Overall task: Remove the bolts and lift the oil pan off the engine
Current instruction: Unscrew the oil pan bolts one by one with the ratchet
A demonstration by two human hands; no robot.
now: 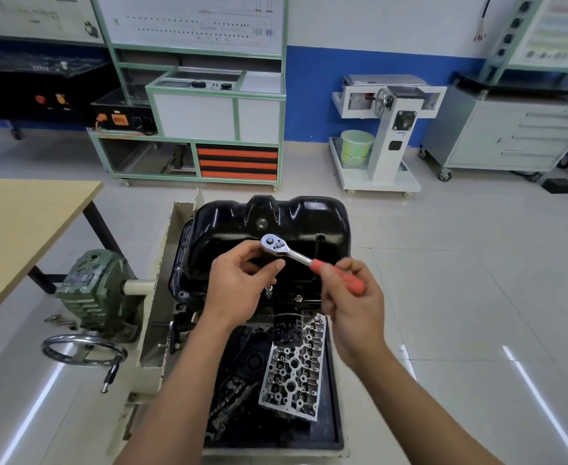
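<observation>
- A wooden table [24, 229] stands at far left, with a steel hand wheel [84, 350] on the engine stand nearer the camera.
- The black oil pan [276, 216] sits on the engine at centre, just beyond both hands.
- The left hand [239, 286] curls its fingers [242, 251] up to the head of a ratchet [286, 248], which is held above the pan.
- A small socket [269, 292] stands upright at the pan's near edge, below the left thumb.
- The right hand [353, 303] grips the ratchet's red handle.
- A cylinder head [292, 364] lies below the wrists.
</observation>
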